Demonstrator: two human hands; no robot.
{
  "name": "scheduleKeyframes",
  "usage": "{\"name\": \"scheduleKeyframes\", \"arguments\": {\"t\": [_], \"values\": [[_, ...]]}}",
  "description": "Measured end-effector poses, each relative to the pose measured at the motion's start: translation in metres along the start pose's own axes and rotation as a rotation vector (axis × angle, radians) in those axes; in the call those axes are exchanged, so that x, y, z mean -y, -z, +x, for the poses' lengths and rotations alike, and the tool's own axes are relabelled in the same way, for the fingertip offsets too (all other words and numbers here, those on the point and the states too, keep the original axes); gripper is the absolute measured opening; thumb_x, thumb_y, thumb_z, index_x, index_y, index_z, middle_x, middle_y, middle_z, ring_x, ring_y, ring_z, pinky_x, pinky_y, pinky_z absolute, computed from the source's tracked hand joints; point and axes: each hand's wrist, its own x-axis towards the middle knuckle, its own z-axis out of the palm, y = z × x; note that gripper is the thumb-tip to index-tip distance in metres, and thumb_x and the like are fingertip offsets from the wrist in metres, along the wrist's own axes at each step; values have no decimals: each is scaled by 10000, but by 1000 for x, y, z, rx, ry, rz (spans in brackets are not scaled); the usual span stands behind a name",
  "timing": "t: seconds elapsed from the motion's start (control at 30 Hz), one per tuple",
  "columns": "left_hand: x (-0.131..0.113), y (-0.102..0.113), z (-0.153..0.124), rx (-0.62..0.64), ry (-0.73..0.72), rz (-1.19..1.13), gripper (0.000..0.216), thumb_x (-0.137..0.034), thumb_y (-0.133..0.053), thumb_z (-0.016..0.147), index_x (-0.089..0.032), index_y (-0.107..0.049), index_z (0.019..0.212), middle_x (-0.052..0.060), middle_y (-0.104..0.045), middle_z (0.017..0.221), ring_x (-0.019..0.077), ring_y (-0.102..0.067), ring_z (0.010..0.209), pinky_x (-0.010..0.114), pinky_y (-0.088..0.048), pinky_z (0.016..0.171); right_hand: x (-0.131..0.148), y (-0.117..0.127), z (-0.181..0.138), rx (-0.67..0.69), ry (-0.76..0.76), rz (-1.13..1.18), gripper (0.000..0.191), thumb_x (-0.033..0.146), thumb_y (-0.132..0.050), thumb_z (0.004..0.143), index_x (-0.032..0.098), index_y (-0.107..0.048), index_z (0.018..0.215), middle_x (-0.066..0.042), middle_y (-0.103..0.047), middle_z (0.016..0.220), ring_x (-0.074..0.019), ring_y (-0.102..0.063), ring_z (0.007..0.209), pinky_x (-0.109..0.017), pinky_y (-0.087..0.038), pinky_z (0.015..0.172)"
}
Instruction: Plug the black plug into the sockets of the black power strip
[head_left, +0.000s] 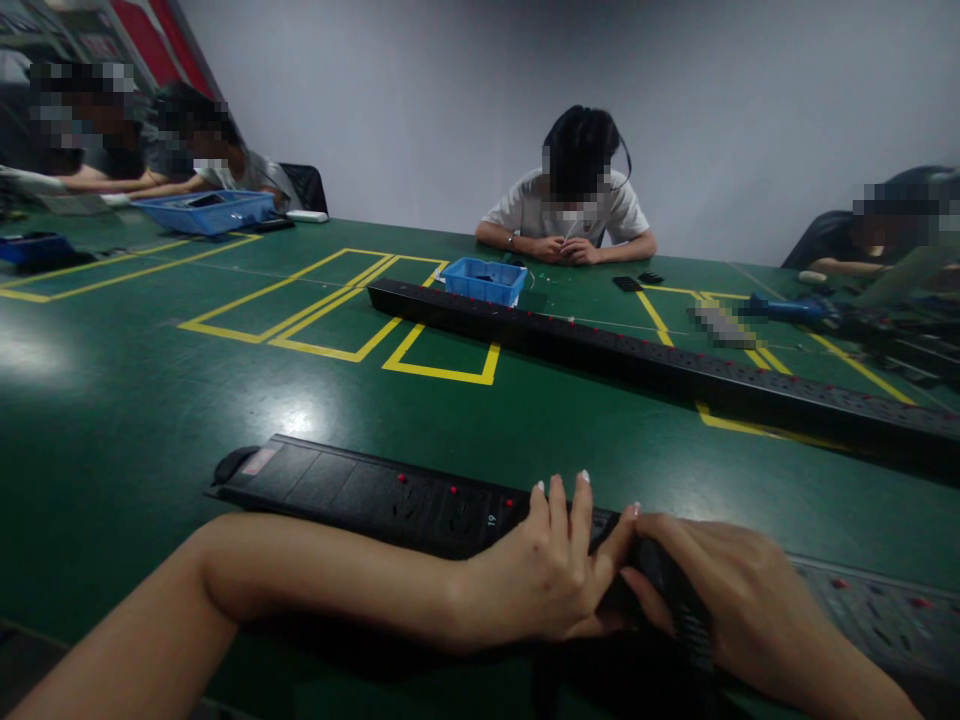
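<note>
A long black power strip with red indicator lights and sockets lies in front of me, running on to the right beneath my hands. My left hand is at its middle, three fingers stretched over the top and the thumb and index finger closed around its near edge. Close against those fingertips, my right hand is curled around a black piece with a ribbed part. What that piece is, and whether it joins the strip, I cannot make out. Some of the right fingers are hidden.
Another long black power strip lies across the green table beyond. Behind it stands a small blue bin; a larger blue bin is far left. A blue-and-black tool lies right. Several people sit around the table.
</note>
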Motion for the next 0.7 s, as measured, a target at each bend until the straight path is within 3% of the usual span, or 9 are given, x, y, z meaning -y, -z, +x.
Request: {"name": "scheduleKeyframes", "arguments": {"t": [0.3, 0.57, 0.7], "values": [[-1, -2, -1, -30, 4, 14, 713, -523, -173, 915, 16, -229, 1380, 330, -485, 1207, 373, -559, 1026, 444, -443, 757, -1, 0, -2, 15, -3, -3, 62, 235, -438, 870, 185, -473, 882, 4, -589, 608, -112, -538, 469, -217, -326, 444], [0, 0, -1, -23, -1, 24, 705, -518, -159, 918, 8, -240, 1380, 313, -503, 1199, 379, -557, 1029, 444, -446, 759, -2, 1, -1, 61, -1, 54, 132, 238, -458, 869, 185, -460, 990, 7, -611, 655, -124, -563, 508, -225, -358, 457], [0, 1, 0, -27, 8, 24, 701, -516, -158, 919, 6, -243, 1380, 315, -507, 1193, 370, -567, 1014, 440, -449, 755, -6, 8, -10, -76, -72, 81, 88, 261, -408, 886, 221, -463, 942, 3, -613, 656, -133, -573, 512, -242, -397, 477]]}}
